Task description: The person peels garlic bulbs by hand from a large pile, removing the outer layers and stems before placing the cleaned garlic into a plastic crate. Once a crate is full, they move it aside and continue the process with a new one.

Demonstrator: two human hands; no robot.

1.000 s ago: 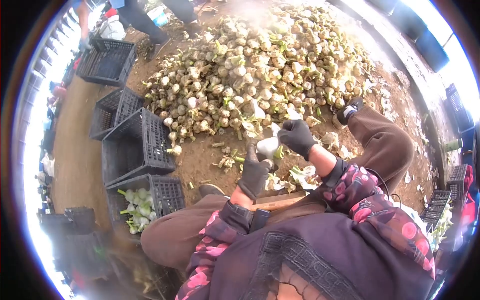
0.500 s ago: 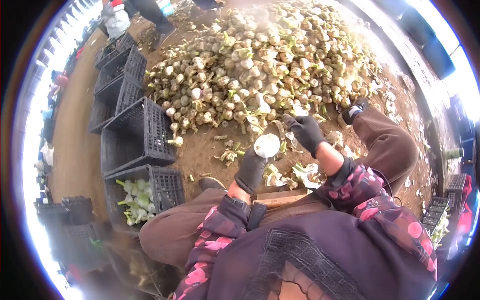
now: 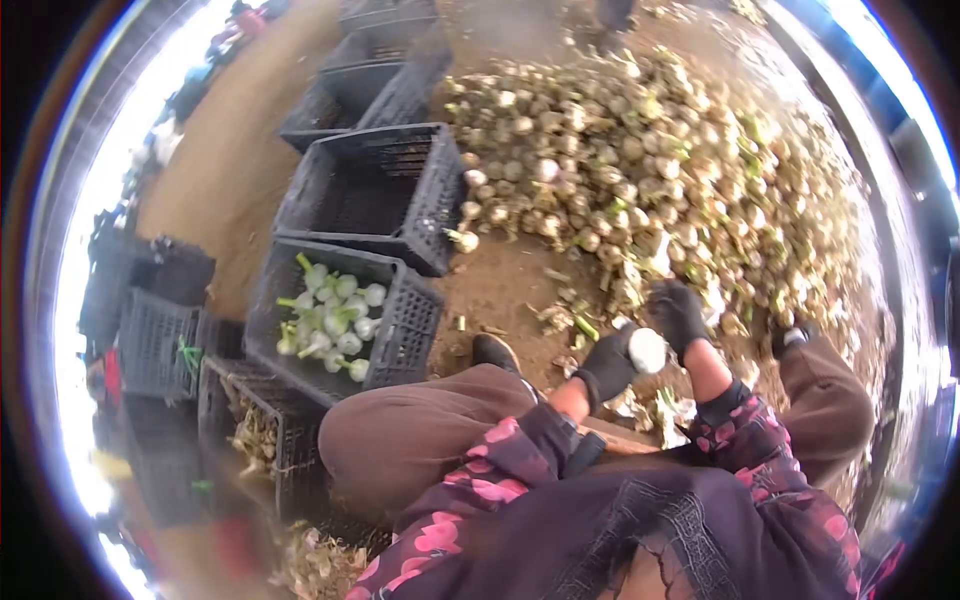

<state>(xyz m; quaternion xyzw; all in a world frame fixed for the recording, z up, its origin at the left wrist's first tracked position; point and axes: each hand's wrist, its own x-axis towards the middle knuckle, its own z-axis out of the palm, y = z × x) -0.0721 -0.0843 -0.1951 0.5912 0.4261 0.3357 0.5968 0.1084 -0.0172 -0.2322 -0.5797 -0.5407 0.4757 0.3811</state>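
A round white garlic bulb (image 3: 648,351) is gripped in my left hand (image 3: 606,368), which wears a dark glove. Close by on the right, my gloved right hand (image 3: 679,316) has its fingers curled; whatever they may hold is hidden. Beyond both hands spreads a big heap of garlic bulbs (image 3: 640,160) with dirty skins and some green stems. Pale peeled skins (image 3: 672,412) lie on the ground below my hands, between my legs. Several clean white bulbs with short green stems (image 3: 335,318) lie in a black plastic crate (image 3: 415,325) to my left.
Another black crate (image 3: 432,195) stands beyond the one with clean bulbs, in a row reaching further back. A crate with stems or scraps (image 3: 300,455) sits by my left knee. More crates (image 3: 160,330) are at the far left. Someone's leg (image 3: 614,14) shows behind the heap.
The view has swung left, so the crates and heap appear further right. My left hand keeps hold of the garlic bulb. My right hand's fingers, stretched leftward before, now look more curled.
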